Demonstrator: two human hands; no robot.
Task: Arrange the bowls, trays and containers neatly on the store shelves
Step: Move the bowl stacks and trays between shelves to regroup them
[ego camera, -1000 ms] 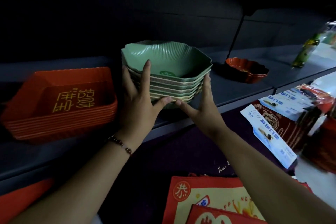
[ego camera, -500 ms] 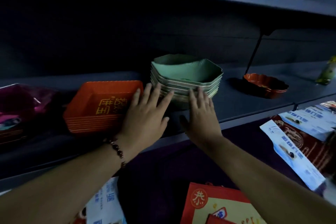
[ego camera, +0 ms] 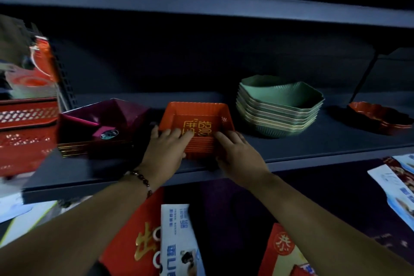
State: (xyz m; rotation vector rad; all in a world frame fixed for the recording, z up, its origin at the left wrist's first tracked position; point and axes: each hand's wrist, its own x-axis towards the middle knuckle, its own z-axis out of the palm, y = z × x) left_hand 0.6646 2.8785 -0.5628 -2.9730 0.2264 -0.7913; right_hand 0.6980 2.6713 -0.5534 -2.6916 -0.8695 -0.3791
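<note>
Head view shows our left hand (ego camera: 165, 152) and right hand (ego camera: 237, 152) clasping the red tray stack (ego camera: 197, 125) on the shelf (ego camera: 313, 145) beside the green bowls (ego camera: 280, 107); next we should square it up.

The stacked orange trays (ego camera: 197, 125) look like ribbed plastic with gold lettering. The green bowls (ego camera: 280, 107) appear matt and fluted. The maroon trays (ego camera: 100, 119) have a glossy sheen. The shelf (ego camera: 313, 143) looks like smooth, matt painted metal.
</note>
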